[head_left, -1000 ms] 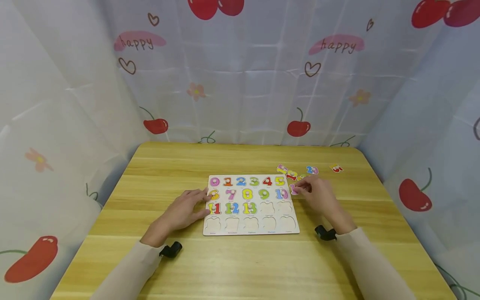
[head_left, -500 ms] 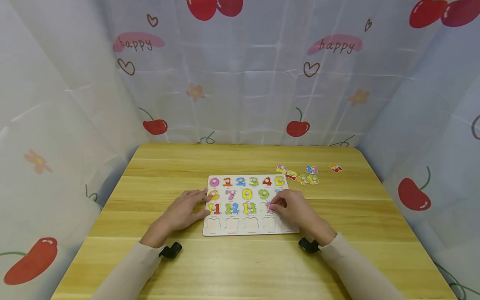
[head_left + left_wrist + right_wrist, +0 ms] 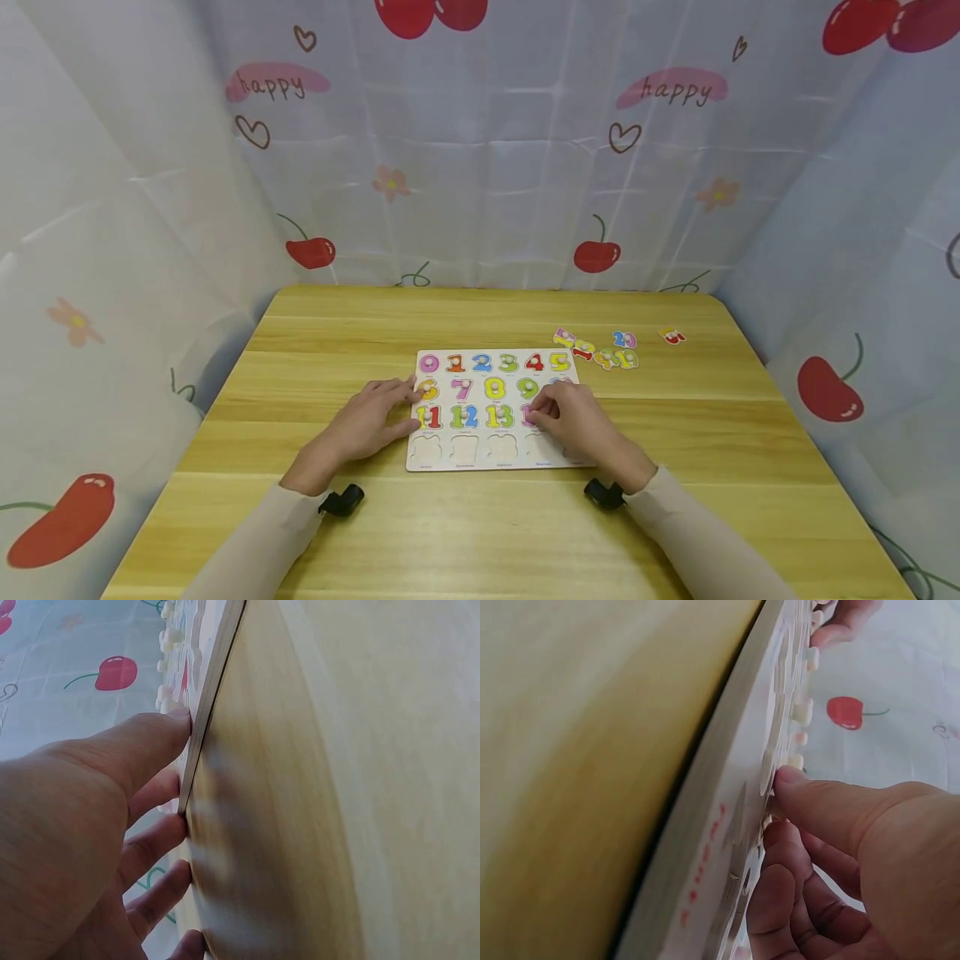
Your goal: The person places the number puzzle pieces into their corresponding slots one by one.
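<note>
A white wooden number puzzle board (image 3: 483, 452) lies flat on the table. Knobbed number pieces fill its upper two rows and the first three places of the third row. My right hand (image 3: 581, 421) pinches a pink-purple number piece (image 3: 528, 412) at the fourth place of that row; the fingers partly cover it, so how deep it sits cannot be told. My left hand (image 3: 367, 421) rests at the board's left edge, its thumb (image 3: 169, 731) on the board and the other fingers spread along the side and table.
Behind the board's right corner lie several loose number pieces (image 3: 615, 358), with a blue-and-pink one (image 3: 624, 339) a little farther back. A red-and-yellow piece (image 3: 672, 336) lies apart at the right. A printed curtain (image 3: 480, 167) surrounds the wooden table (image 3: 480, 533).
My right hand has picked up the pink-purple piece from beside the board and carried it left to the third row's fourth place. The left hand has stayed put.
</note>
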A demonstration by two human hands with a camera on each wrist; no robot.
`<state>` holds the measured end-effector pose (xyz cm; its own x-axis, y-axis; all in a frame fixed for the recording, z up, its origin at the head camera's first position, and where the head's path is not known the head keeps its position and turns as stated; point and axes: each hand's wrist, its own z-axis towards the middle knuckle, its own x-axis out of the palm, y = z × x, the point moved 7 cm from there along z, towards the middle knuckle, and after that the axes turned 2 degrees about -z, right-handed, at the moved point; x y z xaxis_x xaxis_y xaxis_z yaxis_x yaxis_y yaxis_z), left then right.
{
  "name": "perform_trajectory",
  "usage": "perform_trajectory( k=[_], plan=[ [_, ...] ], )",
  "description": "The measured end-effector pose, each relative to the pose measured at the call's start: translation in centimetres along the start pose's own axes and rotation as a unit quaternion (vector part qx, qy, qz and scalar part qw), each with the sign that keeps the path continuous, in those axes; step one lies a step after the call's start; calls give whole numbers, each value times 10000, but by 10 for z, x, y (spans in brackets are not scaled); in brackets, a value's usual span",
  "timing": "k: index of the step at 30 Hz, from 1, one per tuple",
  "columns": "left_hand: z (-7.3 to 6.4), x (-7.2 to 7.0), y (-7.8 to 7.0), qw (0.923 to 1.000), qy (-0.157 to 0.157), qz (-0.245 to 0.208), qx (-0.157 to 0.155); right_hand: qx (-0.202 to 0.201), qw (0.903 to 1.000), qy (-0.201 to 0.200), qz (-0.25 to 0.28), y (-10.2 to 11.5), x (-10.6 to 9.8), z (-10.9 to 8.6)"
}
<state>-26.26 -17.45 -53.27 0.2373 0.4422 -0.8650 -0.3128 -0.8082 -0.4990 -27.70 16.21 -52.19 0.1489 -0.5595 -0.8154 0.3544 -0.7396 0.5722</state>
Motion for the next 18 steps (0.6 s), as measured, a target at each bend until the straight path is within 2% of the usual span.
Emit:
perform_trajectory(
  k=[13, 18],
  plan=[
    [-2, 0, -2, 10000, 4, -25, 2, -39, 9999, 6, 153, 0, -2, -2],
    [-2, -1, -3, 10000, -22, -34, 15, 254, 9991, -14, 344, -6, -9, -4]
  ],
)
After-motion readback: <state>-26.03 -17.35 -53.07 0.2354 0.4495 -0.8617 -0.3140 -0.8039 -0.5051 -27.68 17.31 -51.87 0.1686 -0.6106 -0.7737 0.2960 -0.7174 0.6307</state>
